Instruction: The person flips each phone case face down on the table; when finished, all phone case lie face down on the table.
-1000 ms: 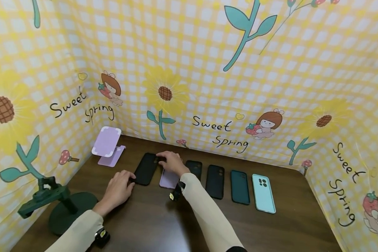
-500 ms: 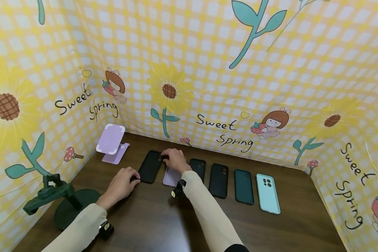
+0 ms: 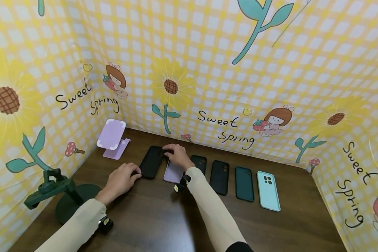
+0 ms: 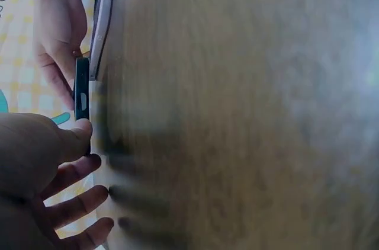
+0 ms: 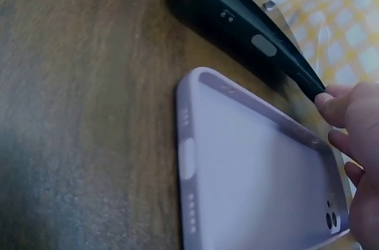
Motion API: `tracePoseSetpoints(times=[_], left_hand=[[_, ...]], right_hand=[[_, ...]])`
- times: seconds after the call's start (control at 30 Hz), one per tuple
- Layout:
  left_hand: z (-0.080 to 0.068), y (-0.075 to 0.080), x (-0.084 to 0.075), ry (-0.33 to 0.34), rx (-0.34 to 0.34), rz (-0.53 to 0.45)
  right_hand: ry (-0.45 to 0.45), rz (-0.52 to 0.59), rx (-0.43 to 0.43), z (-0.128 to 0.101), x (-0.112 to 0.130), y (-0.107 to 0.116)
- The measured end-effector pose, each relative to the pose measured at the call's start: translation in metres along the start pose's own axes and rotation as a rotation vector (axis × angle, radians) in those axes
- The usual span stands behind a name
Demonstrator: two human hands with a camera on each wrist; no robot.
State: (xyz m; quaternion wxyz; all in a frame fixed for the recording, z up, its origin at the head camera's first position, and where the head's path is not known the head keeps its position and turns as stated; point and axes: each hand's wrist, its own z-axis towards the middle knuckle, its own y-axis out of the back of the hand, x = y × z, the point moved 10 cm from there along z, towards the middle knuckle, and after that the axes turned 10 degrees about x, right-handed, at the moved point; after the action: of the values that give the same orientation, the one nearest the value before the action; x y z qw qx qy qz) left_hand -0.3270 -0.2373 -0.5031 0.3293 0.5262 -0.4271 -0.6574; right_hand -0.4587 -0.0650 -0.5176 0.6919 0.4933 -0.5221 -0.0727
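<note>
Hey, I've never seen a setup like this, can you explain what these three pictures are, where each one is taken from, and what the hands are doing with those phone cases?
No machine here: a person wears three cameras. The wide picture comes from the head, looking down at a brown table walled with yellow flowered cloth. The other two come from small cameras strapped to each wrist, so they show the work up close and tilted.

A row of phone cases lies on the table. The left hand touches the near end of a black case with its fingertips, and the right hand touches the case's far end. The left wrist view shows that far end raised slightly. Beside it lies a lilac case, under the right hand. Further right are two more black cases, a dark green case and a light blue case. At the left stand a lilac phone stand and a dark green stand.
</note>
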Motion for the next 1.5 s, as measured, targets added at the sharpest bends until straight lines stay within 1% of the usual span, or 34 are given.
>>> tracePoseSetpoints(times=[0.17, 0.33, 0.5, 0.6, 0.8, 0.93, 1.03, 1.27, 1.5], left_hand=[[-0.004, 0.004, -0.002, -0.016, -0.035, -0.001], [-0.007, 0.010, -0.006, -0.042, -0.074, -0.018], [-0.011, 0.020, -0.013, -0.079, -0.119, -0.029], [-0.013, 0.026, -0.018, -0.103, -0.133, -0.029], [-0.016, 0.030, -0.025, -0.133, -0.141, -0.020], [-0.018, 0.032, -0.028, -0.152, -0.158, -0.027], [-0.019, 0.031, -0.029, -0.157, -0.158, -0.042], [-0.022, 0.022, -0.026, -0.132, -0.112, -0.081], [-0.019, 0.020, -0.030, -0.149, -0.095, -0.101]], right_hand=[[-0.007, 0.122, -0.023, -0.002, 0.001, 0.007], [0.039, 0.208, -0.080, -0.007, 0.006, 0.017], [0.120, 0.213, -0.137, -0.014, 0.010, 0.026], [0.156, 0.202, -0.160, -0.018, 0.010, 0.028], [0.178, 0.186, -0.186, -0.023, 0.008, 0.030], [0.170, 0.220, -0.177, -0.024, 0.007, 0.029], [0.156, 0.250, -0.159, -0.024, 0.006, 0.027], [0.140, 0.244, -0.089, -0.023, 0.008, 0.024], [0.114, 0.298, -0.088, -0.019, 0.006, 0.028]])
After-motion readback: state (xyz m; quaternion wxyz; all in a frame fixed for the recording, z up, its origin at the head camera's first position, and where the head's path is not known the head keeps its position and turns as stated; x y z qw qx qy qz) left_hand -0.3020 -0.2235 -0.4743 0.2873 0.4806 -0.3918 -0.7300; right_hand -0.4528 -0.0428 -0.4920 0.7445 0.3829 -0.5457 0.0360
